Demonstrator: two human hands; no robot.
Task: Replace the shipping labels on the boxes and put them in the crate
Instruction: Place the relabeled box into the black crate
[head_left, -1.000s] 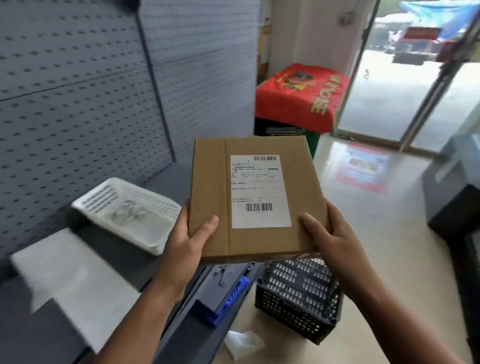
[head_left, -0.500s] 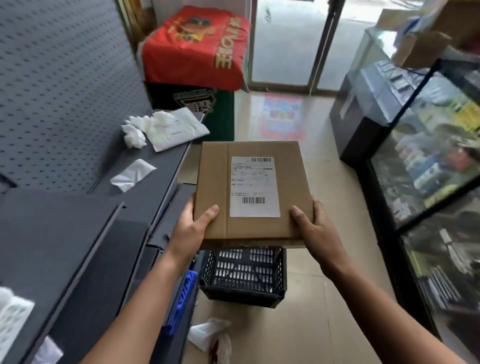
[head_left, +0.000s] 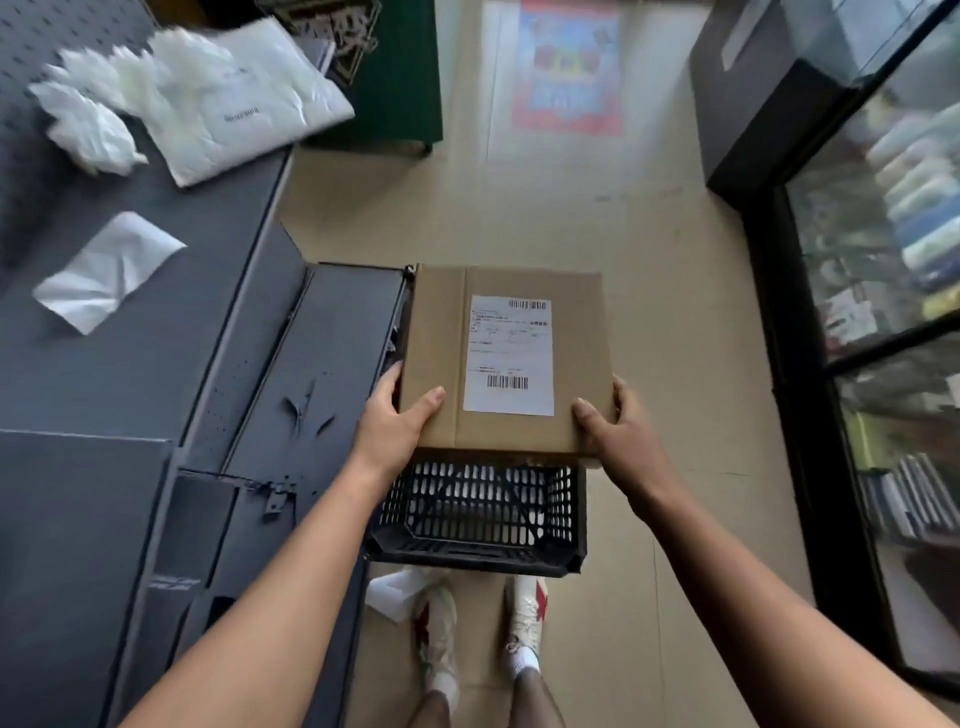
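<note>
two hands (head_left: 395, 421) (head_left: 618, 436), one box (head_left: 441, 353), one label (head_left: 509, 356), one crate (head_left: 478, 540).

Crate (head_left: 478, 514) mouth open at its near half; the held box (head_left: 506, 358) covers the far half. Grey counter (head_left: 156, 364) closes off the left side, apparently touching the crate. Bare floor (head_left: 675, 312) gives free passage on the right.

— Where are you standing?

— You're standing in a small shop that's doubling as a parcel counter. Right of your right hand (head_left: 621, 436), a glass display case (head_left: 883, 291) is showing stocked goods. Left of your left hand (head_left: 397, 421), a grey counter (head_left: 156, 322) is carrying a white mailer bag (head_left: 244, 109) and crumpled label backing (head_left: 104, 270). Beyond your hands, a poster (head_left: 569, 67) is lying on the tiled floor.
</note>
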